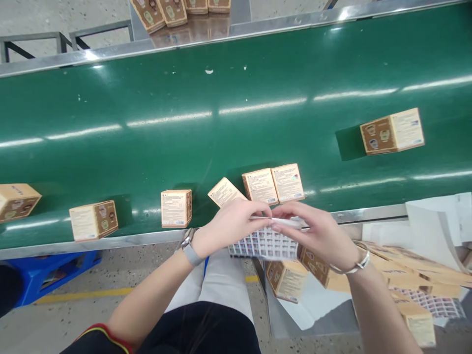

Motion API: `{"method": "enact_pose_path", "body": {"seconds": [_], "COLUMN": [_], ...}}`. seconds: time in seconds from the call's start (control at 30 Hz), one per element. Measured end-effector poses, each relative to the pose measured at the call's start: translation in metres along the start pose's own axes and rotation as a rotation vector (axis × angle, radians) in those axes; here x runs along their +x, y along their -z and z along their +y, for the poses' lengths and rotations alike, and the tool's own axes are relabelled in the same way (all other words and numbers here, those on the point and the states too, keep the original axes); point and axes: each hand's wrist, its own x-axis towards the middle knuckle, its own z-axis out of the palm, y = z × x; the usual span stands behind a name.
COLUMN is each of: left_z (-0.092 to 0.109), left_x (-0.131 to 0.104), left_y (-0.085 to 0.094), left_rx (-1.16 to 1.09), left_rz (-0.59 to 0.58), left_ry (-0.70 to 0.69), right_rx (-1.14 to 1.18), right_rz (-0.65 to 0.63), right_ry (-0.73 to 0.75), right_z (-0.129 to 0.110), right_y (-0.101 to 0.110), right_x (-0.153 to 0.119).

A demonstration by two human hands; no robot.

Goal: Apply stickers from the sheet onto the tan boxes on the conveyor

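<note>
Over the near edge of the conveyor, I hold a sticker sheet (267, 246) printed with a grid of small labels. My left hand (234, 221), with a watch at the wrist, pinches its top edge. Close beside it, my right hand (315, 231) grips the same edge between thumb and fingers, where a white strip shows. The fingertips of both hands nearly meet. Just beyond them a tilted small carton (224, 191) lies partly behind my left hand. Two more cartons, one left (259, 187) and one right (286, 183), stand side by side on the belt.
The green conveyor belt (177, 147) carries other cartons at left and one (393, 132) at far right. Below right, a side table (317, 327) holds cartons, flat cardboard pieces and another label sheet (429, 302). A blue stool (55, 275) stands at lower left. More cartons (171, 12) sit across the belt.
</note>
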Motion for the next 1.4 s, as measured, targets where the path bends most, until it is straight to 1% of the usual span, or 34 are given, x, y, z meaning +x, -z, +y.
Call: {"method": "enact_pose_path", "body": {"seconds": [0.03,0.07,0.13,0.2,0.3,0.33,0.43,0.5,0.57,0.63,0.7,0.73,0.77,0.83,0.87,0.9,0.93,1.0,1.07,1.2,1.4], "left_z": [0.001,0.001,0.000,-0.001,-0.004,-0.004,-0.005,-0.004,-0.005,-0.008,-0.012,-0.015,-0.018,-0.023,-0.025,-0.027,-0.029,-0.034,-0.039,-0.048,-0.050], "left_x": [-0.004,-0.008,-0.014,-0.020,-0.027,-0.028,-0.031,-0.031,-0.032,-0.033,-0.033,-0.032,-0.031,-0.028,-0.025,-0.021,-0.018,-0.009,-0.002,0.005,0.006], "left_y": [0.006,0.011,0.018,0.022,0.025,0.026,0.028,0.029,0.030,0.029,0.027,0.025,0.023,0.016,0.011,0.006,0.001,-0.010,-0.020,-0.032,-0.035], "left_rx": [-0.043,-0.078,-0.110,-0.086,-0.044,-0.024,0.030,0.053,0.066,0.075,0.077,0.082,0.089,0.102,0.113,0.135,0.172,0.286,0.393,0.445,0.476], "left_rz": [0.002,0.004,0.013,0.007,-0.032,-0.042,-0.046,-0.049,-0.051,-0.044,-0.035,-0.030,-0.024,-0.024,-0.034,-0.047,-0.063,-0.094,-0.105,-0.089,-0.080], "left_ry": [0.019,0.046,0.116,0.165,0.159,0.152,0.125,0.114,0.116,0.129,0.133,0.132,0.126,0.089,0.050,-0.004,-0.069,-0.191,-0.253,-0.244,-0.263], "right_rx": [0.002,-0.003,-0.010,-0.003,-0.010,-0.026,-0.095,-0.141,-0.194,-0.241,-0.214,-0.151,-0.042,0.237,0.374,0.462,0.516,0.568,0.606,0.635,0.643], "right_rz": [-0.053,-0.067,-0.048,-0.044,-0.080,-0.073,0.009,0.040,0.059,0.112,0.177,0.216,0.279,0.482,0.602,0.697,0.741,0.757,0.750,0.771,0.797], "right_ry": [0.004,-0.004,-0.024,-0.038,-0.028,-0.011,0.066,0.117,0.162,0.201,0.213,0.182,0.102,-0.150,-0.292,-0.387,-0.440,-0.484,-0.513,-0.534,-0.536], "right_z": [-0.007,-0.011,-0.015,-0.016,-0.020,-0.022,-0.029,-0.034,-0.039,-0.042,-0.040,-0.036,-0.030,-0.010,0.002,0.014,0.026,0.043,0.051,0.049,0.045], "right_y": [-0.001,-0.003,-0.006,-0.009,-0.012,-0.012,-0.017,-0.021,-0.026,-0.031,-0.035,-0.036,-0.037,-0.039,-0.041,-0.042,-0.044,-0.049,-0.054,-0.060,-0.067], "right_x": [-0.002,-0.004,-0.006,-0.007,-0.009,-0.009,-0.007,-0.005,-0.004,-0.004,-0.006,-0.005,-0.004,0.002,0.008,0.015,0.022,0.037,0.047,0.052,0.046]}}
